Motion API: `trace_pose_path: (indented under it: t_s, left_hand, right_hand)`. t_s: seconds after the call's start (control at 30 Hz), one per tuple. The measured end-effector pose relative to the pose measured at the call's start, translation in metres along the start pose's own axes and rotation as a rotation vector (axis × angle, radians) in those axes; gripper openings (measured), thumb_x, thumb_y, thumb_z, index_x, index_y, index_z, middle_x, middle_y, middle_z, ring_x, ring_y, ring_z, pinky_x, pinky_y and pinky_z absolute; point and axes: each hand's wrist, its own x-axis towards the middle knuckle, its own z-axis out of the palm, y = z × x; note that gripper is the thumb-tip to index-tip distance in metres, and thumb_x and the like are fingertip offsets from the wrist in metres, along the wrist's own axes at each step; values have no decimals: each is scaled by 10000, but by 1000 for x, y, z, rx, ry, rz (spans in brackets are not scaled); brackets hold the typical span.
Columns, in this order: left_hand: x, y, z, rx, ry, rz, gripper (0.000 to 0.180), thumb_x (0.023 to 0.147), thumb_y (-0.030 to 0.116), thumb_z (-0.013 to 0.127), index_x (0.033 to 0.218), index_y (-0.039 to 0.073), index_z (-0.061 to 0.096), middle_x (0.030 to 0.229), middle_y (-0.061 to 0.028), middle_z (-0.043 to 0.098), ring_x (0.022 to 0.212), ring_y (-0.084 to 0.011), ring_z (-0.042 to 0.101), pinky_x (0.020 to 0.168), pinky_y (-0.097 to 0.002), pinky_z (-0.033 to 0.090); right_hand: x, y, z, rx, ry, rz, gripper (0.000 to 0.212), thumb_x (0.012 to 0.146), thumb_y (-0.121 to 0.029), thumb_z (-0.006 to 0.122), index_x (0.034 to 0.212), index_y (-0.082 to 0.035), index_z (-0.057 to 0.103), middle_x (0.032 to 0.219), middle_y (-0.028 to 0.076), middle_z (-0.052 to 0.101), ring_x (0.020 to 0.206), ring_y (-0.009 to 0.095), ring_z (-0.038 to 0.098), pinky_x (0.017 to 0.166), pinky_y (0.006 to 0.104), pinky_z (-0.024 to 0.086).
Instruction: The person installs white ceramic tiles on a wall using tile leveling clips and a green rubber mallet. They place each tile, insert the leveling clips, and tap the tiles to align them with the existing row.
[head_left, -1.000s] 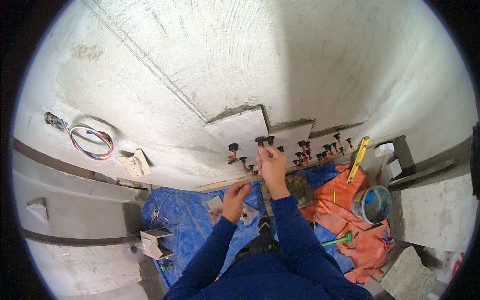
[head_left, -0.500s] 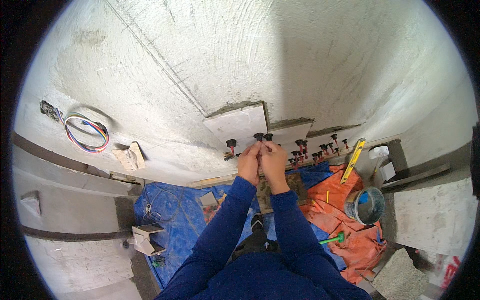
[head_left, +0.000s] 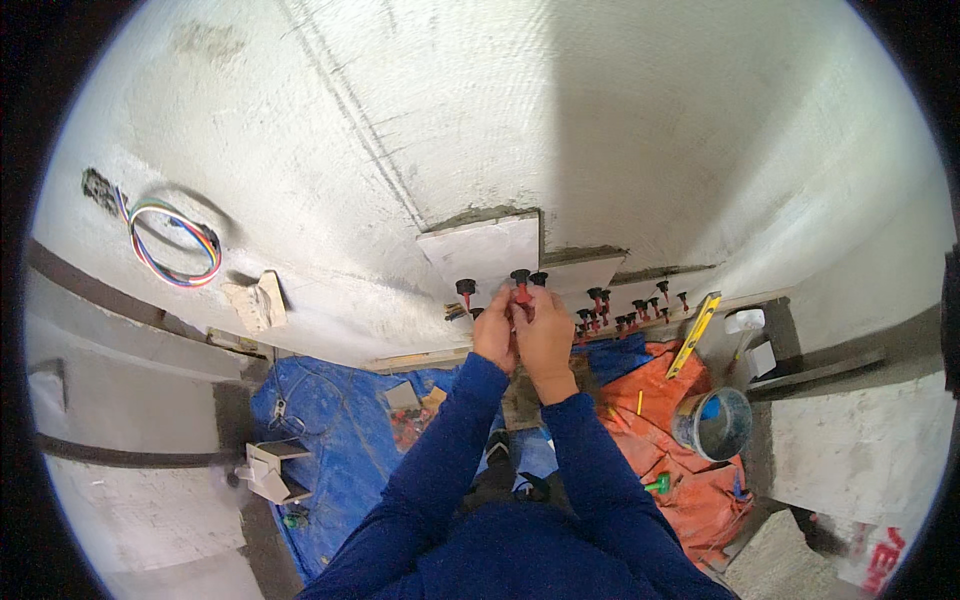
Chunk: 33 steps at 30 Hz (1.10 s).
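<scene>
A pale square tile (head_left: 480, 250) is set on the rough plastered wall, with another tile (head_left: 585, 272) to its right. Red tile-levelling clips with black caps stick out along the tile edges. My left hand (head_left: 495, 328) and my right hand (head_left: 545, 335) are together, fingers pinched on one red clip with a black cap (head_left: 520, 283) at the lower edge of the square tile. Both arms wear dark blue sleeves. More clips (head_left: 625, 308) run in a row to the right of my hands.
A yellow spirit level (head_left: 694, 335) leans against the wall at right, above a grey bucket (head_left: 712, 424). Blue (head_left: 330, 440) and orange (head_left: 640, 395) sheets cover the floor. A loop of coloured wires (head_left: 170, 245) hangs from the wall at left. A small green-handled tool (head_left: 655, 485) lies on the orange sheet.
My left hand rose from low near the floor sheet to join my right hand at the clip on the tile edge. The view shifted slightly.
</scene>
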Motion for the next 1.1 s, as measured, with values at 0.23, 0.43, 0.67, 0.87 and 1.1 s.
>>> trace_pose_path:
  t_s: [0.23,0.43,0.67,0.87,1.1]
  left_hand:
    - [3,-2,-13,14,32,-88,315,1091,307,545,1209,51,684,1113,-88,736,1003,-233,691,919,-387,550]
    - [3,0,-8,32,-72,-11,325,1065,342,593,1159,49,697,1095,-71,727,973,-219,690,883,-366,547]
    - [8,6,-5,99,-89,2,336,1061,365,598,1097,47,700,1009,-84,732,901,-220,695,832,-367,550]
    - [14,1,-11,104,-103,3,321,1074,344,578,1092,47,698,972,-61,721,805,-167,650,716,-321,520]
    - [14,14,0,182,-79,45,338,1084,356,569,1030,50,701,901,-60,715,732,-182,667,653,-332,537]
  right_hand:
    - [-2,7,5,-131,-82,-105,216,988,-197,645,1128,-33,652,978,200,680,841,432,689,695,512,548]
    - [-7,14,13,-184,-27,-175,278,1012,-224,633,1208,-28,650,1021,204,697,860,403,713,650,477,582]
    - [0,4,10,315,33,120,220,933,-130,745,1092,18,711,954,169,761,765,254,739,640,353,582]
    - [6,-1,12,245,46,205,141,927,-71,727,1025,30,727,892,115,762,711,167,706,641,315,569]
    - [12,5,19,297,45,204,127,903,-45,714,1004,31,734,861,105,757,715,152,702,636,322,557]
